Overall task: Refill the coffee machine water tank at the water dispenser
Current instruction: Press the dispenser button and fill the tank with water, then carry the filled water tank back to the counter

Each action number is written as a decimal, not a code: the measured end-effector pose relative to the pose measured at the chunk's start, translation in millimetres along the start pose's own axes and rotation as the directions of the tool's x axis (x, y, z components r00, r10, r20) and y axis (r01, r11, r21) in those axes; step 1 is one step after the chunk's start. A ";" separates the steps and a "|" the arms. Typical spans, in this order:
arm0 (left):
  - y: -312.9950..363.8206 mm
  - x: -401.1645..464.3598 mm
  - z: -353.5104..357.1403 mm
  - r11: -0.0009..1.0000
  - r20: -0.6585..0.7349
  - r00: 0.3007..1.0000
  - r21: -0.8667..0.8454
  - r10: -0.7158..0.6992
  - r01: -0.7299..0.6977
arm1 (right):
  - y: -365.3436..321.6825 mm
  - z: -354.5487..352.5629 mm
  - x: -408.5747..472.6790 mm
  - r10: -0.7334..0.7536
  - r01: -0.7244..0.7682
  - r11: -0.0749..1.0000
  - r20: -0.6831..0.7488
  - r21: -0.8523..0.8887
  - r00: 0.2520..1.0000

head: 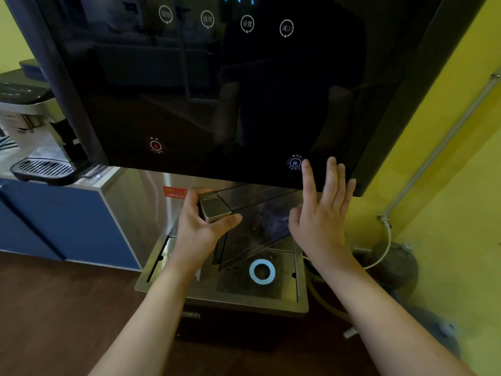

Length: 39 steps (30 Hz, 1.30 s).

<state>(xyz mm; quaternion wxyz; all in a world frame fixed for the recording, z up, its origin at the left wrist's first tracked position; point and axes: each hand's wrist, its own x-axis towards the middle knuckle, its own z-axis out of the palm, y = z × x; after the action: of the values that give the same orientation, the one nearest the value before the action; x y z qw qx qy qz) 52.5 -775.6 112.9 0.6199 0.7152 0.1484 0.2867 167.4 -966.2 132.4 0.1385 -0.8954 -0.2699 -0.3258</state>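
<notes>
The clear water tank [254, 226] with a silver handle end hangs tilted under the black glass front of the water dispenser [217, 90], above its steel drip tray [302, 302]. My left hand [202, 226] grips the tank's silver handle block. My right hand [322, 213] is spread flat with fingers apart, its index fingertip at the blue-lit button [295, 162] at the panel's lower right. A red-lit button [155, 145] glows at the lower left of the panel.
The coffee machine [35, 126] stands on a blue cabinet [67, 218] at the left. A white ring [262, 271] lies in the drip tray. A grey pipe [444, 142] and a hose run along the yellow wall at the right. Dark wood floor lies below.
</notes>
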 end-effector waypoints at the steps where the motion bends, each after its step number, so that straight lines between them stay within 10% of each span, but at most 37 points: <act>1: 0.2 -0.5 -0.1 1.000 0.003 1.000 -0.002 0.000 0.000 | 0.4 -0.9 -1.5 -0.024 0.025 1.000 -0.020 0.015 1.000; 8: -1.4 -4.5 -8.4 1.000 0.012 1.000 0.005 -0.001 0.001 | 8.6 -8.0 -2.2 -0.444 0.360 0.869 0.210 0.340 0.871; 21: 22.1 -17.9 -84.6 0.997 0.180 0.983 0.071 -0.030 0.018 | -54.7 -15.4 28.7 -0.436 0.193 0.888 0.632 0.417 0.641; 39: -3.8 -40.6 -429.0 0.979 0.084 0.979 0.096 -0.187 0.179 | -411.0 12.8 40.5 -0.556 0.313 0.827 0.761 0.467 0.333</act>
<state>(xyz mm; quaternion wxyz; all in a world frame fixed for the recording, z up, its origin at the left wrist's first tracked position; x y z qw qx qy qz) -234.0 -454.2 128.7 0.6179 0.7374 0.1974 0.1882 -35.8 -609.5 179.1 -0.0071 -0.8005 -0.5685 0.1894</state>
